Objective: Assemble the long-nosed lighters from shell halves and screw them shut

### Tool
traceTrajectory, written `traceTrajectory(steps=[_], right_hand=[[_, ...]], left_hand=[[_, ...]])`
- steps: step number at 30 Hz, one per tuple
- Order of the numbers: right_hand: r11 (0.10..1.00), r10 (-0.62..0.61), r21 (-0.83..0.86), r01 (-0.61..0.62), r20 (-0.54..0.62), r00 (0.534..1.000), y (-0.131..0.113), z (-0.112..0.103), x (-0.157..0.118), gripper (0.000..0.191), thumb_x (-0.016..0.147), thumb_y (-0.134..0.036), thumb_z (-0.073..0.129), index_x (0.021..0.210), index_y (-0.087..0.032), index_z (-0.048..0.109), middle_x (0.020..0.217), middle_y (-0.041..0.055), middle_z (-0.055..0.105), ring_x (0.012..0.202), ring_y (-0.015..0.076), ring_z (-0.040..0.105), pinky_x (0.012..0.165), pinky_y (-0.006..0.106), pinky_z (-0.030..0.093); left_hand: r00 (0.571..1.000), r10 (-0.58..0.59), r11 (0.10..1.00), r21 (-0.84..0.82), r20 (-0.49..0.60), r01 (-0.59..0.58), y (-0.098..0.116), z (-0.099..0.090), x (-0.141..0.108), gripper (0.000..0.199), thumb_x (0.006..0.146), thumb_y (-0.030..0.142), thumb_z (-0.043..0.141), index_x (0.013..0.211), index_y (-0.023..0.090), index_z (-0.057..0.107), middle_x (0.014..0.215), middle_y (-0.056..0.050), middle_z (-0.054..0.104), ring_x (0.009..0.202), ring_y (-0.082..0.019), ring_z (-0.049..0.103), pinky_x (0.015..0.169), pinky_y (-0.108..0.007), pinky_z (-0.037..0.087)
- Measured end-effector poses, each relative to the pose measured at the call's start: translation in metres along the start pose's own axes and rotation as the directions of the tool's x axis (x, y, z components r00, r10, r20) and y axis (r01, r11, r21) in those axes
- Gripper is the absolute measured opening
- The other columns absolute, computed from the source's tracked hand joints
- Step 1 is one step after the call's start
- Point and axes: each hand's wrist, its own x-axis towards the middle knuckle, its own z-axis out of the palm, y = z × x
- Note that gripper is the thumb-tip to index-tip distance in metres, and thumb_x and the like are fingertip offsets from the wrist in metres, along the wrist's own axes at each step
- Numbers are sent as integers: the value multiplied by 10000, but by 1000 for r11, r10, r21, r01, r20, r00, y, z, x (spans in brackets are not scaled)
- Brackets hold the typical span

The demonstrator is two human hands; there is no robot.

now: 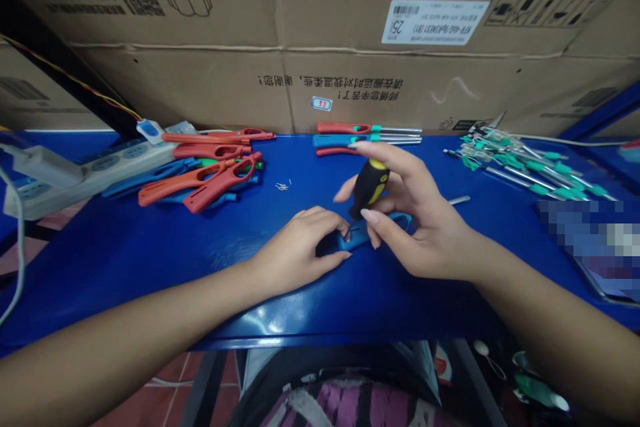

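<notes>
A blue lighter (pixel 356 237) lies on the blue table, its metal tube showing beyond my right hand. The fingers of my left hand (pixel 305 243) are closed on its near left end. Between the thumb and fingers of my right hand (pixel 425 220) is a black and yellow screwdriver (pixel 371 185), tilted, with its shaft pointing down at the lighter's left end. Whether the tip touches a screw is too small to tell. Part of the lighter is hidden behind my right hand.
Red and blue handle shells (pixel 210 180) are piled at left by a power strip (pixel 107 163). Small screws (pixel 283 187) lie mid-table. Assembled lighters (pixel 345 128) rest by the cardboard box (pixel 200 90). Green-and-metal lighter parts (pixel 530 163) and a pixelated flat object (pixel 595 247) are at right.
</notes>
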Motion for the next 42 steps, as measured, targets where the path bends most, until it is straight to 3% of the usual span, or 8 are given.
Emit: traceTrajectory(steps=[7, 13, 18, 23, 28, 33, 38, 42], right_hand=[[891, -221, -419, 176, -63, 973, 6, -4, -2, 647, 879, -243, 724, 1457, -284, 435, 1291, 78, 651, 923, 193, 710, 650, 275, 623], [944, -135, -308, 115, -47, 990, -2, -2, 1, 577, 986, -186, 527, 1531, -237, 345, 1383, 103, 594, 1049, 190, 685, 709, 281, 636], [808, -333, -547, 219, -117, 936, 0, -5, 3, 530, 900, -268, 713, 1397, -251, 530, 1154, 62, 714, 861, 175, 697, 728, 288, 623], [903, -178, -412, 120, -105, 978, -1, -9, 5, 524, 1014, -215, 482, 1527, -259, 388, 1287, 81, 668, 879, 166, 698, 706, 302, 613], [757, -375, -608, 240, -103, 921, -2, -13, 5, 427, 937, -296, 660, 1353, -230, 591, 1064, 63, 739, 829, 188, 689, 745, 323, 595], [901, -163, -420, 113, -87, 983, -5, -13, 6, 431, 1035, -232, 441, 1464, -231, 484, 1243, 83, 675, 841, 150, 680, 727, 310, 597], [770, -363, -596, 227, -117, 924, -6, -19, 7, 362, 932, -355, 668, 1270, -228, 655, 977, 59, 724, 824, 184, 670, 714, 317, 590], [904, -193, -408, 131, -116, 974, -6, -19, 9, 390, 1033, -275, 442, 1403, -237, 556, 1240, 98, 672, 957, 194, 682, 687, 316, 599]], left_hand=[[1000, 11, 1000, 29, -1, -11, -1, 1, 0, 204, 887, 243, 726, 1051, 186, 618, 1049, -38, 694, 1010, -219, 612, 899, -381, 484], [1000, 15, 1000, 9, 0, -15, -1, 1, 0, 220, 883, 234, 732, 1067, 194, 618, 1079, -28, 698, 1042, -209, 617, 938, -377, 478], [999, 33, 999, 18, -15, -33, 0, 1, 0, 217, 886, 221, 727, 1074, 188, 623, 1094, -35, 698, 1044, -201, 618, 935, -362, 487], [1000, 4, 1000, -5, -3, -4, 1, 0, 1, 202, 884, 222, 731, 1045, 186, 616, 1044, -22, 691, 1024, -197, 622, 935, -364, 483], [999, 32, 999, -37, -8, -32, 1, 2, 1, 210, 896, 208, 719, 1080, 192, 620, 1078, -24, 700, 1039, -186, 634, 948, -344, 487], [999, 32, 996, -85, 3, -32, 2, 4, 0, 211, 896, 220, 723, 1078, 188, 622, 1071, -34, 702, 1048, -187, 636, 950, -336, 501], [998, 57, 993, -105, 12, -56, 1, 6, 0, 221, 900, 225, 721, 1091, 187, 618, 1101, -36, 697, 1063, -184, 629, 966, -344, 499], [999, 38, 993, -117, 28, -34, 3, 5, 1, 208, 902, 231, 715, 1086, 187, 627, 1082, -46, 689, 1054, -194, 622, 956, -357, 503]])
